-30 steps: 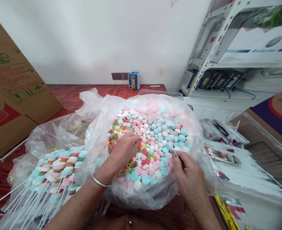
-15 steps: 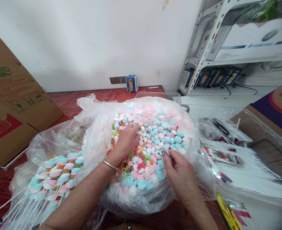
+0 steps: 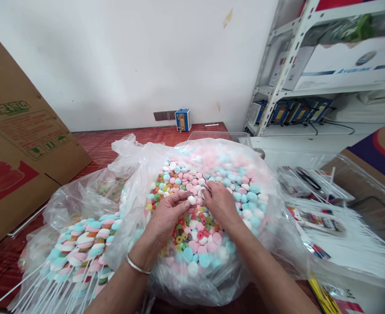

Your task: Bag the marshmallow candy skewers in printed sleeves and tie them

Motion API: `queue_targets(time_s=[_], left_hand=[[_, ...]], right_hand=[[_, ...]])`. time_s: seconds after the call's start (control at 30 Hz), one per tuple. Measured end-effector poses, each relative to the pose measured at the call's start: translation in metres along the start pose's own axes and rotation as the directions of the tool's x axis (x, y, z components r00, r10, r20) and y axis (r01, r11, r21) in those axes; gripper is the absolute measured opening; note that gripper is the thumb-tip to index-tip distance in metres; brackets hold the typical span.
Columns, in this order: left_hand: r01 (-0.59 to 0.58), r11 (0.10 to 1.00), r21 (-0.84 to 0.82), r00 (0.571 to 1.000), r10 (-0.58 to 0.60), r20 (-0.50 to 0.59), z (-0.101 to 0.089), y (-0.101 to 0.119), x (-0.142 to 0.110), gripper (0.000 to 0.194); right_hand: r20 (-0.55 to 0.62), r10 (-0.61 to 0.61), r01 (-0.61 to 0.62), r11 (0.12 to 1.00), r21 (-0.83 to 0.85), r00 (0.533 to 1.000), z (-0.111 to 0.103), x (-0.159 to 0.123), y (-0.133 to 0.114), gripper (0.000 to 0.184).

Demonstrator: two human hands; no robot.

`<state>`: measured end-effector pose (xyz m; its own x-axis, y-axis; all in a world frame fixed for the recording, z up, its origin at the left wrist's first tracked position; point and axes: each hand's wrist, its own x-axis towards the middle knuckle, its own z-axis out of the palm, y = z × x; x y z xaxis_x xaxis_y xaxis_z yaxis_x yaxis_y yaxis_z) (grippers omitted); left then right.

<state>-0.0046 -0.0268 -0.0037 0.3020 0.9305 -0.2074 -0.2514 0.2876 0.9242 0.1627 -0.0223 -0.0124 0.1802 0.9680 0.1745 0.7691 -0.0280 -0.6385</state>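
Observation:
My left hand (image 3: 169, 213) pinches a small white marshmallow (image 3: 191, 200) over a plastic bag (image 3: 140, 165) heaped with pink, blue and white marshmallows (image 3: 245, 196). Close beside it, my right hand (image 3: 221, 201) is closed on a thin white stick (image 3: 207, 187), only a short length of which shows. Coloured ring gummies (image 3: 181, 231) lie among the marshmallows below the hands. Left of the bag, several finished skewers (image 3: 84, 237) of marshmallows and gummies lie in clear plastic, their white sticks pointing toward me.
A cardboard box (image 3: 25, 126) stands at the left on the red wooden table (image 3: 114, 148). To the right are loose white sticks (image 3: 359, 235), packets of pens (image 3: 323, 220) and black scissors (image 3: 308, 178). Metal shelving (image 3: 292, 65) rises behind; a small blue device (image 3: 183, 120) sits by the wall.
My left hand has come up out of the candies with a white marshmallow. My right hand has moved left with the stick, bringing both hands close together. The view has shifted slightly.

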Motion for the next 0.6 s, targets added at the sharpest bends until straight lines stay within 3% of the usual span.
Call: queue_targets(time_s=[0.2,0.33,0.43,0.6], left_hand=[[-0.143,0.978,0.150,0.988,0.132,0.076,0.007,-0.002,-0.004,0.025],[-0.182,0.959,0.218,0.983,0.169,0.076,0.010,0.002,-0.007,0.022],[-0.187,0.957,0.221,0.982,0.177,0.064,0.009,0.003,-0.008,0.021],[-0.134,0.972,0.194,0.990,0.123,0.067,0.007,0.004,-0.012,0.037]], right_hand=[[0.049,-0.027,0.010,0.949,0.315,0.998,-0.006,-0.030,-0.003,0.027],[0.056,-0.026,-0.019,0.733,0.680,0.998,-0.003,-0.042,-0.001,0.021],[0.101,-0.010,-0.072,0.627,0.776,0.995,-0.002,-0.047,-0.002,0.020],[0.169,0.002,-0.146,0.514,0.845,0.986,-0.004,-0.053,-0.005,0.022]])
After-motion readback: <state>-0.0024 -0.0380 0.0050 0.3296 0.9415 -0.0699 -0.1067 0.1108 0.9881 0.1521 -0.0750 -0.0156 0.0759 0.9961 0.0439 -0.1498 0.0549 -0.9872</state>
